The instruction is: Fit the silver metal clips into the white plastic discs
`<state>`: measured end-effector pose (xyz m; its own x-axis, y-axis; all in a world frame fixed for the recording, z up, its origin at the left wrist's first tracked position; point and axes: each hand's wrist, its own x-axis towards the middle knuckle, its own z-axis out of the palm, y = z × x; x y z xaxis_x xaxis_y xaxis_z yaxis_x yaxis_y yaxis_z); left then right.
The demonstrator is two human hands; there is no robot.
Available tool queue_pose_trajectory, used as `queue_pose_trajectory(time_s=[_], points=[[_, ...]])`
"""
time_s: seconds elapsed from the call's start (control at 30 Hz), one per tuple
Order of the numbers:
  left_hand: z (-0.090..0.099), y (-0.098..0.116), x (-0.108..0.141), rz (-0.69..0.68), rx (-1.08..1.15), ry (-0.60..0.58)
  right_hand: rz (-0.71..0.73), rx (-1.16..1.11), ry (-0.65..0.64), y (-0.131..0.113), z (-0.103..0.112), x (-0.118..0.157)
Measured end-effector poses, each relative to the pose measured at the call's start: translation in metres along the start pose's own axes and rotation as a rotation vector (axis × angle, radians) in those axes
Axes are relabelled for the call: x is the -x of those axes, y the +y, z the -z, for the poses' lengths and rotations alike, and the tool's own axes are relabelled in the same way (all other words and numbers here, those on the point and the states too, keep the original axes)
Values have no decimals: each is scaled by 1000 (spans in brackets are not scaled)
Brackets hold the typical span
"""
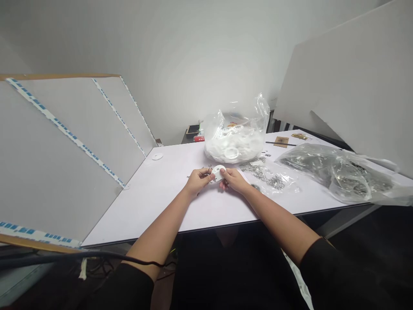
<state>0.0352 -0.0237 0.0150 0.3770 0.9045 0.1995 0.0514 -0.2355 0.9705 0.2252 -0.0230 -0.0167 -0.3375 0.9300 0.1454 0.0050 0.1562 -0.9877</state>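
Observation:
Both hands meet over the middle of the white table, closed on one round white plastic part (219, 172) with small slots in its face. My left hand (198, 181) pinches its left edge between thumb and fingers. On the opposite edge, my right hand (235, 178) grips with its thumb on the face and its fingers behind. Tiny metal pieces (209, 166) lie scattered on the table around my left hand. Just right of my right hand is a clear bag of small metal parts (267, 175). Behind the hands stands a clear bag of white round parts (234, 144).
A single white disc (157, 156) lies at the table's far left. To the right rests a large clear bag of dark metal parts (342, 172). Farther back are a brown card square (281, 141) and a small bag of brass-coloured pieces (300, 136). Grey panels (64, 142) flank the table.

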Motion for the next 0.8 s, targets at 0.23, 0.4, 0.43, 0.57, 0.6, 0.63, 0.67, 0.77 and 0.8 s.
queue_pose_trajectory(time_s=[0.23, 0.4, 0.43, 0.57, 0.6, 0.63, 0.67, 0.77, 0.8], points=[[-3, -8, -4, 29, 65, 73, 59, 102, 36, 3, 0, 2], [-1, -12, -5, 40, 14, 109, 126, 235, 90, 3, 2, 5], [-1, -13, -5, 40, -10, 102, 137, 262, 94, 3, 2, 5], [3, -14, -5, 16, -99, 72, 141, 305, 84, 4, 3, 5], [4, -14, -5, 1, -115, 62, 153, 309, 85, 4, 3, 4], [5, -14, -5, -16, -134, 53, 186, 329, 97, 5, 3, 4], [5, -13, -5, -37, -160, 49, 244, 370, 123, 5, 4, 4], [6, -12, -4, -139, -266, 54, 539, 611, 292, -4, 15, 3], [6, -12, -4, -183, -293, 63, 642, 697, 359, -12, 22, 2]])
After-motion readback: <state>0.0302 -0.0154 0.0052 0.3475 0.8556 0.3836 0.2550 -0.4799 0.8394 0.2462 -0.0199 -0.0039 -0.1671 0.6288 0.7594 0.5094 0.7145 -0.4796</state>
